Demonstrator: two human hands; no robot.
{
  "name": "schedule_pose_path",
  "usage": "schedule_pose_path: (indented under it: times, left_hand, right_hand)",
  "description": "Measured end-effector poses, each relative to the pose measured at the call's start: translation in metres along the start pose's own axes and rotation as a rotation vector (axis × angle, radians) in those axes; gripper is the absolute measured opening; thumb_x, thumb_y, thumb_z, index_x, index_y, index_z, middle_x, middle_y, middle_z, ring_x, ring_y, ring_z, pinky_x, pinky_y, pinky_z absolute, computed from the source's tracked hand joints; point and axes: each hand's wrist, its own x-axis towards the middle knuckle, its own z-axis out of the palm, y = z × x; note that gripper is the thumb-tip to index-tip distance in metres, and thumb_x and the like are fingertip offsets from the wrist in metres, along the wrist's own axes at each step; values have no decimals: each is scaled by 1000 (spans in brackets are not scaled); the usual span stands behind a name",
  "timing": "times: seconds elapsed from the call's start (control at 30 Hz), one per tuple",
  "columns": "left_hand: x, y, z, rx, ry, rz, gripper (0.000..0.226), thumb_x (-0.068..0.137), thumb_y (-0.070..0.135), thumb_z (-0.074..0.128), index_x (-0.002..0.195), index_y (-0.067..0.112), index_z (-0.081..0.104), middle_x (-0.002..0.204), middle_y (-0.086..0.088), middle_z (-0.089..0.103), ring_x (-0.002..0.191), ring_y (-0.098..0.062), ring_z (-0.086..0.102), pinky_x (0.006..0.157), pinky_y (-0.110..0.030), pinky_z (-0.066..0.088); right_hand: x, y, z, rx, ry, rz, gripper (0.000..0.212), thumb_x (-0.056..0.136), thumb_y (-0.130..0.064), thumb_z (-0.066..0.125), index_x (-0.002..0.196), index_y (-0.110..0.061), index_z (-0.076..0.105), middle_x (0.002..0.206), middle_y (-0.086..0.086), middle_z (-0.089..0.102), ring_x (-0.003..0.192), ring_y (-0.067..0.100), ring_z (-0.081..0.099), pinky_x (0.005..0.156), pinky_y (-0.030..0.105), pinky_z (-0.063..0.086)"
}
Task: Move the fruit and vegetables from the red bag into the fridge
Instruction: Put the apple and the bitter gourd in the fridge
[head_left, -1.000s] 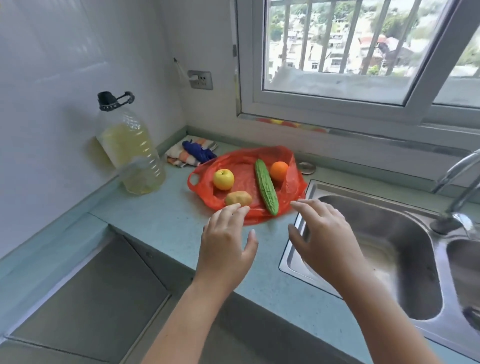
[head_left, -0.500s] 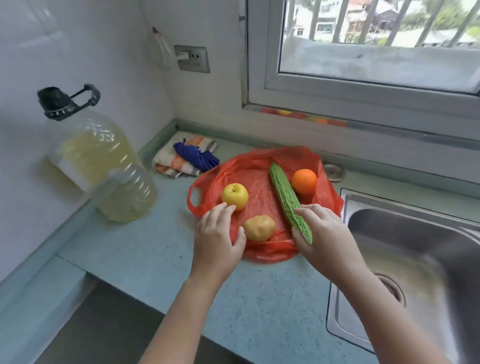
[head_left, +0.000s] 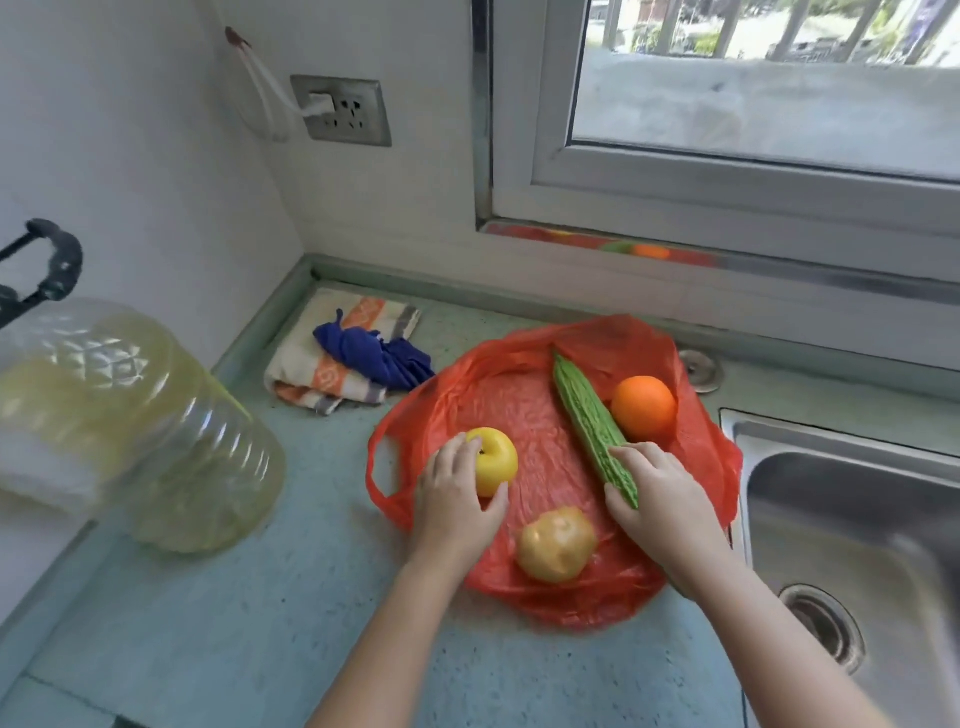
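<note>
The red bag (head_left: 524, 400) lies spread flat in the centre of the frame, and all four pieces of produce are still on it. What is new is the grasp. Half a second ago the left hand (head_left: 457, 499) was short of the yellow apple (head_left: 493, 457); now its fingers curl over the apple's left side with the thumb tucked beneath. The right hand (head_left: 660, 499), then only reaching in, has wrapped its fingers round the lower end of the bitter gourd (head_left: 589, 421), which still lies on the plastic.

The orange (head_left: 644, 408), just right of the gourd, and the potato (head_left: 556, 543), between the two wrists, are untouched. So the first two items look ready to lift, with two left for a later trip (the fridge is nowhere in view).

Further out on the counter (head_left: 260, 623), a folded cloth (head_left: 322, 364) sits to the bag's upper left, an oil bottle (head_left: 135, 426) stands at the left edge, and the sink (head_left: 841, 519) is at the right.
</note>
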Motion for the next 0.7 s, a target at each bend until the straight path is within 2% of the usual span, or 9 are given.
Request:
schedule_pose_path:
  times: [0.4,0.7]
  left_hand:
    - [31,-16,28,-21,-101,-93,75,80,42,63,142,19,27,148,-5,25,136,-21,22,109,-33,23]
    - [34,-16,37,-44,-114,-135,84,76,41,69,142,19,23,144,-7,25,134,-23,24,105,-31,29]
  right_hand:
    - [17,21,34,106,-141,193,57,81,-24,63,133,-15,44,136,7,43,121,25,44,85,39,47]
    - [17,31,45,249,-179,248,70,81,-17,64,142,-24,30,139,9,35,122,26,43,89,30,43]
